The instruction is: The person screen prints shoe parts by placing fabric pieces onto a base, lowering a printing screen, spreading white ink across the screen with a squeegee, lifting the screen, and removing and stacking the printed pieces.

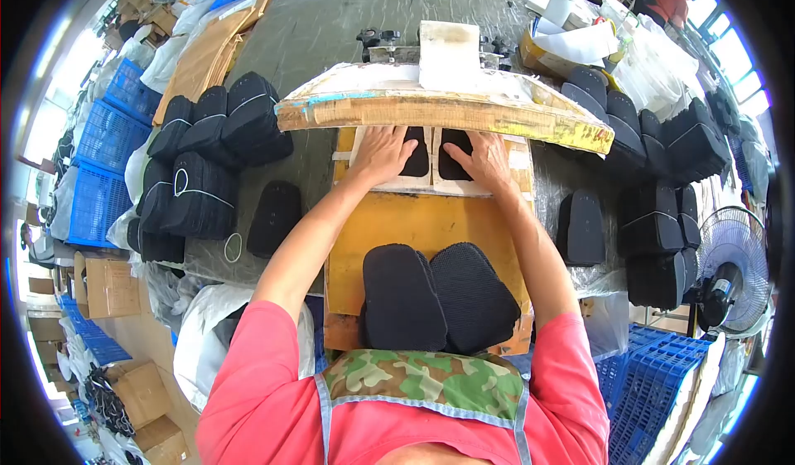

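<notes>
My left hand (383, 155) lies on the left side of a white template board (403, 185), fingers spread, its thumb over a black insole piece (418, 157). On the right side, my right hand (487, 160) lies with fingers apart and its thumb on another black piece (448, 165). The fingertips of both hands reach the lower edge of a raised wooden frame (447, 114), which hides the far part of the board. Nearer my body, two stacks of black insoles (403, 295) (472, 293) rest on a yellow board (414, 223).
Tied bundles of black insoles stand at the left (199, 196) and right (650, 221) of the table (331, 18). Loose stacks sit beside each forearm. A fan (733, 270) and blue crates (650, 366) are at the right. A person (665, 0) is in the far right background.
</notes>
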Demonstrator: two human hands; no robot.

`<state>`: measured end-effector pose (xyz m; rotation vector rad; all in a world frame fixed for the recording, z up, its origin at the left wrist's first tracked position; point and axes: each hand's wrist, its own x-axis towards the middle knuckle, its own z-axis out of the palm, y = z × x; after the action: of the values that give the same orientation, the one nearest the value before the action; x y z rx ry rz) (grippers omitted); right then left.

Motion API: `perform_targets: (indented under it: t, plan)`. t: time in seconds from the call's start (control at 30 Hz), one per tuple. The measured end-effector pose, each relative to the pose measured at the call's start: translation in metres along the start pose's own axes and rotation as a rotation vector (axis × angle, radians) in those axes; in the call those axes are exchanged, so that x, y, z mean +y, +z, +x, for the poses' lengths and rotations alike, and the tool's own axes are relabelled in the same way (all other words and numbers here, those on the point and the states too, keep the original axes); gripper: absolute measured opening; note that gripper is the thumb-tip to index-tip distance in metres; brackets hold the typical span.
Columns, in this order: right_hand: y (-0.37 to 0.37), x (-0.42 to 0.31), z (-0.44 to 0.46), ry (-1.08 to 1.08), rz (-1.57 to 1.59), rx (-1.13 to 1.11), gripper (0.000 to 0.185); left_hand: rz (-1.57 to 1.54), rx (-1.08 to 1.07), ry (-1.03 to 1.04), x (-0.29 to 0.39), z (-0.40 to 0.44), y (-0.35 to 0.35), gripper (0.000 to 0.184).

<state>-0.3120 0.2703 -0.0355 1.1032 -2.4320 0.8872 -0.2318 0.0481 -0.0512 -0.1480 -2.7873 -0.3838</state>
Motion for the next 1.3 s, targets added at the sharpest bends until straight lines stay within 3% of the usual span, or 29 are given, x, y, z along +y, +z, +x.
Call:
perform_targets:
  t: [0.07, 0.17, 0.27, 0.37, 0.5, 0.7, 0.8, 0.9, 1.07, 1.23, 1.3]
  plan:
    - [0.001, 0.0, 0.0, -0.007, -0.03, 0.002, 0.053, -0.067, 0.0, -0.039, 0.004, 0.001, -0.006, 0.055]
    - [0.001, 0.0, 0.0, 0.051, 0.003, -0.072, 0.056, 0.094, -0.115, -0.105, 0.014, 0.003, -0.013, 0.055]
    - [0.004, 0.001, -0.001, 0.039, -0.066, -0.077, 0.062, -0.209, -0.267, -0.031, 0.016, 0.007, -0.023, 0.058]
    - [0.007, 0.001, -0.004, 0.055, -0.12, -0.129, 0.071, 0.054, -0.004, 0.153, 0.03, -0.003, -0.008, 0.065]
    - [0.003, 0.0, -0.007, -0.004, -0.178, -0.165, 0.077, 0.063, -0.169, 0.102, 0.031, -0.004, -0.007, 0.071]
    - [-0.003, -0.001, -0.006, 0.015, -0.094, -0.143, 0.072, -0.064, -0.006, 0.148, 0.019, -0.001, -0.003, 0.067]
    - [0.0, 0.005, -0.007, 0.094, -0.057, -0.163, 0.067, -0.113, -0.126, 0.007, 0.005, 0.002, -0.017, 0.059]
    - [0.001, 0.007, -0.006, 0.081, -0.087, -0.143, 0.064, -0.015, -0.019, 0.013, 0.003, 0.001, -0.017, 0.055]
    - [-0.003, 0.008, -0.009, 0.005, -0.196, -0.189, 0.063, -0.004, -0.07, -0.057, 0.002, -0.002, -0.013, 0.054]
    - [-0.008, 0.005, -0.009, 0.052, -0.088, -0.182, 0.064, 0.078, -0.127, -0.075, 0.006, -0.001, -0.016, 0.056]
    - [-0.01, 0.002, -0.01, 0.056, -0.099, -0.18, 0.064, 0.084, -0.046, -0.036, 0.002, -0.002, -0.008, 0.057]
